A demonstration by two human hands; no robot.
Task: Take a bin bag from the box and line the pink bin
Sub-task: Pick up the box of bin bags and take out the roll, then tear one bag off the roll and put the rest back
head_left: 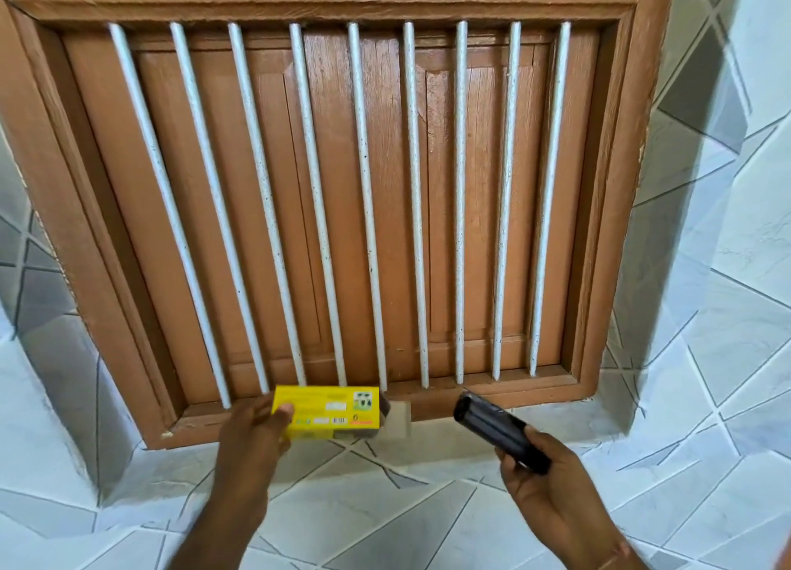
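From the head camera, the left hand (pixel 252 430) gripped the yellow bin-bag box (pixel 327 411) at the barred window's sill (pixel 492 394), likely parking it. The right hand (pixel 552 484) clasped the black bag roll (pixel 498 430), clear of the box for unrolling; the pink bin was out of view.

The tiled sill (pixel 428 497) below the barred wooden window (pixel 342 184) carries nothing visible.
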